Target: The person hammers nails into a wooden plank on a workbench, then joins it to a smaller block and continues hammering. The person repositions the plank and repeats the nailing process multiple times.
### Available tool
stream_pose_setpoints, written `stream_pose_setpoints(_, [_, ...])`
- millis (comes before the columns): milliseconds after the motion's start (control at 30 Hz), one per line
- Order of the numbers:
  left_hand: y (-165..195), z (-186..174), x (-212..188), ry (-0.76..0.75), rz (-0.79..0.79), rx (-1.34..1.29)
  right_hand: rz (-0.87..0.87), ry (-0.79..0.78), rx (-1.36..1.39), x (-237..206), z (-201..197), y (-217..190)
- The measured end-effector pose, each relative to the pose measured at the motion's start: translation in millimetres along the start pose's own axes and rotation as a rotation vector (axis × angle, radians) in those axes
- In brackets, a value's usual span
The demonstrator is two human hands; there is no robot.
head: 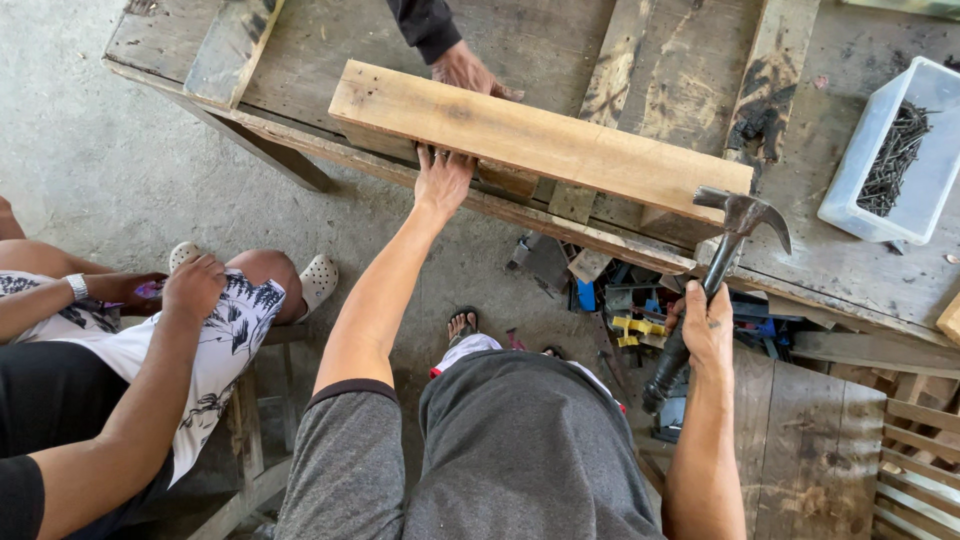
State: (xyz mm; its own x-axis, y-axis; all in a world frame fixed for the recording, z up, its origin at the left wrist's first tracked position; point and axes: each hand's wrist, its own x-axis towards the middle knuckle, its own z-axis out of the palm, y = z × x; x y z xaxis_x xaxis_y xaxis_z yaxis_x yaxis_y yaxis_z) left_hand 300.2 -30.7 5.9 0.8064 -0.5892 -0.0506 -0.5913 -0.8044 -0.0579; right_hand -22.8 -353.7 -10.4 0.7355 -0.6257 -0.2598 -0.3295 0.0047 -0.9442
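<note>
Plastic tub [850, 190] w/ nails [895, 160] (dark); right hand [708, 328] grips hammer [735, 225].

One pale plank [540, 140], one claw hammer [715, 270], one clear tub [935, 150] of many nails [893, 160], one worktop [330, 40], five hands in view

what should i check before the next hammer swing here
1. Right hand closed firmly around the handle of the claw hammer: ok.
2. Left hand steadies the near edge of the wooden plank: ok.
3. Another person's hand rests at the plank's far edge, away from the hammer head: ok, but worth watching.
4. Nail in place at the plank's right end: cannot tell, none visible.
5. Clear box of nails within reach on the workbench: ok.
6. Seated person at left clear of the swing: ok.
</note>
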Motion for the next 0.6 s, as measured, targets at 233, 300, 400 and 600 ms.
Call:
stream_pose_setpoints(233, [13.7,7.8,-21.7,0.235,0.011,-0.072,0.004,0.005,0.0,0.9,0.7,-0.1])
stream_pose_setpoints(300, [34.6,16.8,-43.7,0.285,-0.026,-0.225,0.002,0.019,0.012,2.7,-1.0,4.8])
stream_pose_setpoints(400, [77.9,30.6,-79.6,0.294,0.008,-0.425,-0.015,0.008,0.046,5.6,-3.7,14.1])
stream_pose_setpoints(600, [166.7,36.4,-54.8,0.222,0.21,-0.468,-0.034,-0.021,0.019,9.6,-11.1,22.7])
